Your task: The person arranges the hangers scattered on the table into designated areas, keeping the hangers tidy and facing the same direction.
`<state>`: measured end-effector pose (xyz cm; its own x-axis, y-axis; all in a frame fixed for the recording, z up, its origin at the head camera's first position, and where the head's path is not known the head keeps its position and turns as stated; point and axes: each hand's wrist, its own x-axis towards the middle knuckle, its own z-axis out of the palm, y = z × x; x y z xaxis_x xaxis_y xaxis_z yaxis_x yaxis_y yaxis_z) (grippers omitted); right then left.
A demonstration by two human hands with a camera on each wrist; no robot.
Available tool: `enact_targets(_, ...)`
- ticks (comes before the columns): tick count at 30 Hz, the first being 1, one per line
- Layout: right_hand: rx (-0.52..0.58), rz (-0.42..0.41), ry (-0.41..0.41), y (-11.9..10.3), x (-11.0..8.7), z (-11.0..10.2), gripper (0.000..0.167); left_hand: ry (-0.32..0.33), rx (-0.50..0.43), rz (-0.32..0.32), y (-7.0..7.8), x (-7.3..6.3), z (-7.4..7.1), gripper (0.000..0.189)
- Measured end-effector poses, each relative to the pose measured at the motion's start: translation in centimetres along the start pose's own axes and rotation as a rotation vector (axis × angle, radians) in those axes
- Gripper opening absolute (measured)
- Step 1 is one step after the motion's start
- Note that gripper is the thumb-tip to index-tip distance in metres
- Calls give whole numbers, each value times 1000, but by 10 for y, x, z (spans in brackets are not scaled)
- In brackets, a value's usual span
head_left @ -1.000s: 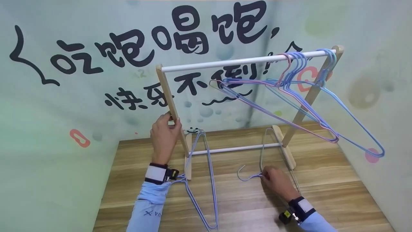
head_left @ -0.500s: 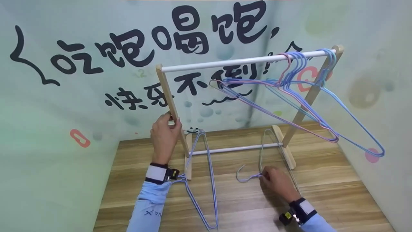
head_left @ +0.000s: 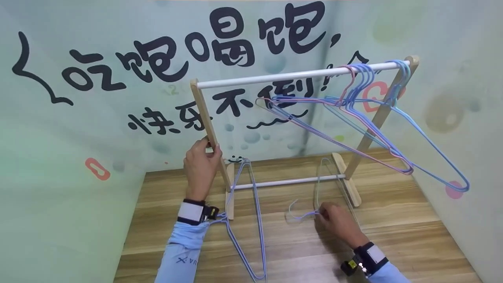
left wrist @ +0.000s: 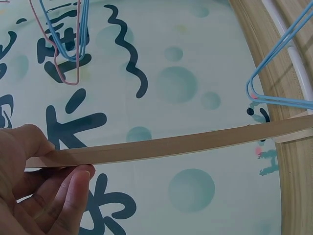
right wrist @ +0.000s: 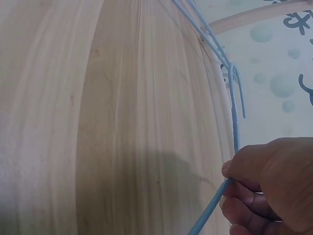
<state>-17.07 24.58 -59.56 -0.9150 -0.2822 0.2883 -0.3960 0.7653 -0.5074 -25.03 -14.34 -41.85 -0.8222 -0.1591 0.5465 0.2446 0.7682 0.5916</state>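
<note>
My left hand (head_left: 201,167) holds the left wooden post (head_left: 204,114) of a hanger rack, thumb on one side and fingers on the other. The same grip on the post (left wrist: 171,144) shows in the left wrist view. With my right hand (head_left: 341,224) I pinch a thin bluish clothes hanger (head_left: 302,217) at its neck. Its hook points left and its narrow triangle rises behind the hand, partly hidden. In the right wrist view, thumb and fingers meet on the hanger's wire (right wrist: 210,210). Several blue and pink hangers hang from the white top rail (head_left: 267,77), towards its right end.
Blue hangers (head_left: 257,204) stand by the rack's left foot (head_left: 230,204), their hooks partly behind the left wrist. A white lower bar (head_left: 287,182) joins the posts just above the wood-grain tabletop (head_left: 283,247). A printed wall (head_left: 129,23) closes off the back.
The hanger in my right hand has shifted slightly left and its far side has turned a little. My left hand keeps its place on the post, and the rack has not moved.
</note>
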Motion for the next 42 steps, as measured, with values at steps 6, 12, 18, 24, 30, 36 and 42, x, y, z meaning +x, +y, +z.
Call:
enact_targets(6, -12, -5, 9, -2, 0, 0, 19, -9, -4, -9, -1, 0, 1, 23)
enact_targets(12, 10, 4, -5, -4, 0, 0, 19, -8, -7, -13, 0, 0, 0, 23)
enact_targets(18, 25, -2, 2, -7, 0, -1, 19, -13, -11, -12, 0, 0, 0, 23)
enact_targets(24, 36, 23, -23, -11, 2, -3, 15, -15, -20, -13, -1, -1, 0, 24)
enact_targets(30, 12, -3, 4, -14, 3, -7, 14, -18, -10, -14, 0, -1, 0, 24)
enact_targets(36, 5, -37, 35, -17, 6, -12, 16, -13, -3, -15, 1, -1, -1, 23)
enact_targets(42, 17, -28, 32, -21, 8, -16, 14, -10, 3, -12, 1, -1, -1, 23)
